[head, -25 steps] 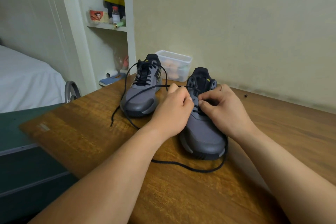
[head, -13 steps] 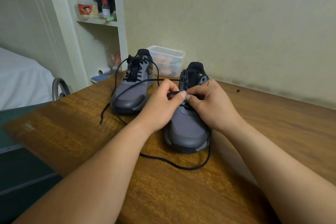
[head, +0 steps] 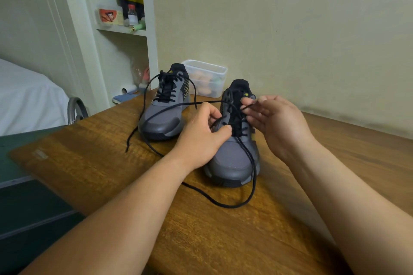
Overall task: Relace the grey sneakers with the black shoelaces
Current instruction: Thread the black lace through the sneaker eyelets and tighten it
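Right hand (head: 277, 123) pinches shoelace (head: 230, 207) above sneaker (head: 232, 161); left hand (head: 201, 138) grips its eyelet flap.

A brown wooden tabletop (head: 89, 163) fills the middle. Behind its far edge is a plain, pale yellow wall (head: 290, 29). A clear plastic box (head: 207, 69) sits at the far edge, close to the wall. Past the far left corner is a white shelf (head: 121, 30) with a small red-capped bottle (head: 132, 15) on it. Farther left is a bed (head: 26, 100) with a white sheet. The light is soft and a bit dim.
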Tool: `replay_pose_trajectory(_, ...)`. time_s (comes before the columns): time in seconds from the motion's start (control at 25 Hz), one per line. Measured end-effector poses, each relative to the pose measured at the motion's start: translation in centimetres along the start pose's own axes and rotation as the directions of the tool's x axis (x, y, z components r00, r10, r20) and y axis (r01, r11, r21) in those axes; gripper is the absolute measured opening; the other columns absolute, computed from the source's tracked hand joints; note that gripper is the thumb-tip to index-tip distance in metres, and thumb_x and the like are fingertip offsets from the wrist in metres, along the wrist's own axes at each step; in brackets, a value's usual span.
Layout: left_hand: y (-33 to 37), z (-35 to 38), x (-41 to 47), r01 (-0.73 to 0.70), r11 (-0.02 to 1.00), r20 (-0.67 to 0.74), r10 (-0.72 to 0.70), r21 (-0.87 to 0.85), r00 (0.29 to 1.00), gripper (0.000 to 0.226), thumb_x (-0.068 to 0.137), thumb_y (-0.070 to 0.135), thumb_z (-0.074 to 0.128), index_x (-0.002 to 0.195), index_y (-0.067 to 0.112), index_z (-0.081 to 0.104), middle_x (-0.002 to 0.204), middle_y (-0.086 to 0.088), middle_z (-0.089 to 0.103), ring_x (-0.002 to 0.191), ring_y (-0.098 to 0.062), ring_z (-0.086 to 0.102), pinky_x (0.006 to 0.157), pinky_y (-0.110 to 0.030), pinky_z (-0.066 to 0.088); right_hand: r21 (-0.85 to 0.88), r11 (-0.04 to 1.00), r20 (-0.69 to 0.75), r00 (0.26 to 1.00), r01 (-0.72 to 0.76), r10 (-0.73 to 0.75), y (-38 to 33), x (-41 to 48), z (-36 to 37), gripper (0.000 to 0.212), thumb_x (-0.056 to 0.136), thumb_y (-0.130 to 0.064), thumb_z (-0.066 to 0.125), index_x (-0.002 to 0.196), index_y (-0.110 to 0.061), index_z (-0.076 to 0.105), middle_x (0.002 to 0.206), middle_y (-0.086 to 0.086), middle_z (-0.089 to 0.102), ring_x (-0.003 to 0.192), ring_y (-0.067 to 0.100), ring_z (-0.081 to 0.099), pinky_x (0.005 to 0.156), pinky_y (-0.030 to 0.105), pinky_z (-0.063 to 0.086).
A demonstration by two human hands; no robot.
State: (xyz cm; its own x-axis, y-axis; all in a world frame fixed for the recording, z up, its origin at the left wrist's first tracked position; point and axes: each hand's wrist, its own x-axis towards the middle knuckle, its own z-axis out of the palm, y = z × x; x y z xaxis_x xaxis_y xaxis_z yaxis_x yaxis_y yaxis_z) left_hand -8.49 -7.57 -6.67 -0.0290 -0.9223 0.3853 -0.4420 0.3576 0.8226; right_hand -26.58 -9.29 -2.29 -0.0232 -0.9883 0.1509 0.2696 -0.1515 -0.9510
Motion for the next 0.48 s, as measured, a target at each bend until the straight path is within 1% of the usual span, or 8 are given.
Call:
replay_pose_trajectory(0.04, 0.0, 0.0, 0.0, -0.003, 1.0, -0.008, 0.004, 0.018, 1.0, 0.028, 0.089, 0.038, 0.073, 0.105, 0.03, 0.052, 0.101, 0.001, 0.059, 0.095, -0.018, 0.061, 0.09, -0.047, 0.055, 0.056, 0.998, 0.011, 1.0, -0.005, 0.004, 0.0, 0.1, 0.1, 0.018, 0.108, -0.01, 0.046, 0.094, -0.015, 0.055, 0.092, 0.005, 0.078, 0.09, 0.021, 0.073, 0.077, 0.029, 0.056)
replay_pose_trajectory(0.08, -0.1, 0.0, -0.1, -0.003, 0.999, -0.014, 0.004, 0.038, 1.0, 0.03, 0.085, 0.045, 0.072, 0.103, 0.033, 0.052, 0.101, 0.002, 0.061, 0.095, -0.019, 0.062, 0.089, -0.05, 0.056, 0.019, 1.0, 0.022, 1.0, 0.012, -0.013, 0.1, 0.1, 0.3, 0.019, 0.109, -0.011, 0.044, 0.093, -0.016, 0.053, 0.084, 0.001, 0.073, 0.083, 0.018, 0.071, 0.073, 0.027, 0.053)
replay_pose_trajectory(0.16, -0.3, -0.1, 0.0, -0.004, 0.998, -0.021, 0.006, 0.067, 1.0, 0.031, 0.081, 0.054, 0.069, 0.099, 0.036, 0.051, 0.098, 0.005, 0.061, 0.092, -0.02, 0.063, 0.086, -0.052, 0.057, -0.152, 0.984, 0.013, 0.995, 0.096, -0.096, 0.2, 0.0, 0.4, 0.02, 0.11, -0.015, 0.043, 0.092, -0.016, 0.052, 0.072, -0.004, 0.057, 0.068, 0.011, 0.058, 0.066, 0.026, 0.045)
replay_pose_trajectory(0.24, -0.4, -0.2, 0.1, -0.009, 0.996, -0.034, 0.012, 0.087, 0.999, 0.032, 0.078, 0.058, 0.066, 0.097, 0.037, 0.051, 0.095, 0.006, 0.061, 0.09, -0.019, 0.063, 0.085, -0.052, 0.057, -0.377, 0.91, -0.015, 0.981, 0.172, -0.191, -0.3, -0.1, -0.3, 0.017, 0.109, -0.022, 0.046, 0.095, -0.017, 0.055, 0.067, -0.01, 0.048, 0.06, 0.006, 0.046, 0.062, 0.026, 0.038)
replay_pose_trajectory(0.28, -0.6, -0.2, 0.2, -0.011, 0.995, -0.041, 0.015, 0.094, 0.999, 0.032, 0.078, 0.059, 0.066, 0.096, 0.037, 0.051, 0.095, 0.007, 0.061, 0.09, -0.019, 0.063, 0.085, -0.052, 0.057, -0.535, 0.814, 0.013, 0.965, 0.227, -0.261, -0.7, -0.2, -0.8, 0.017, 0.109, -0.028, 0.049, 0.096, -0.02, 0.057, 0.065, -0.014, 0.049, 0.057, 0.003, 0.044, 0.06, 0.026, 0.037)
replay_pose_trajectory(0.36, -0.7, -0.2, 0.2, -0.015, 0.995, -0.06, 0.021, 0.095, 0.998, 0.032, 0.078, 0.059, 0.066, 0.095, 0.036, 0.052, 0.094, 0.006, 0.062, 0.09, -0.02, 0.064, 0.084, -0.053, 0.058, -0.757, 0.558, 0.195, 0.932, 0.341, -0.306, -1.2, -0.3, -1.4, 0.014, 0.103, -0.038, 0.06, 0.095, -0.028, 0.064, 0.062, -0.015, 0.054, 0.056, 0.001, 0.047, 0.058, 0.027, 0.036)
replay_pose_trajectory(0.44, -0.8, -0.1, 0.3, -0.023, 0.997, -0.064, 0.028, 0.078, 0.998, 0.031, 0.078, 0.057, 0.067, 0.095, 0.035, 0.052, 0.094, 0.006, 0.061, 0.089, -0.018, 0.064, 0.084, -0.052, 0.058, -0.835, 0.369, 0.342, 0.911, 0.407, -0.23, -1.0, -0.5, -1.2, 0.009, 0.097, -0.04, 0.069, 0.095, -0.032, 0.071, 0.063, -0.021, 0.057, 0.062, 0.0, 0.051, 0.06, 0.027, 0.039)
replay_pose_trajectory(0.48, -0.9, -0.1, 0.4, -0.03, 0.997, -0.062, 0.034, 0.073, 0.998, 0.032, 0.078, 0.056, 0.068, 0.096, 0.034, 0.053, 0.095, 0.006, 0.062, 0.089, -0.016, 0.064, 0.084, -0.051, 0.058, -0.853, 0.313, 0.373, 0.907, 0.418, -0.197, -0.6, -0.5, -0.9, 0.006, 0.097, -0.039, 0.071, 0.098, -0.034, 0.073, 0.067, -0.022, 0.059, 0.068, 0.0, 0.055, 0.063, 0.028, 0.042)
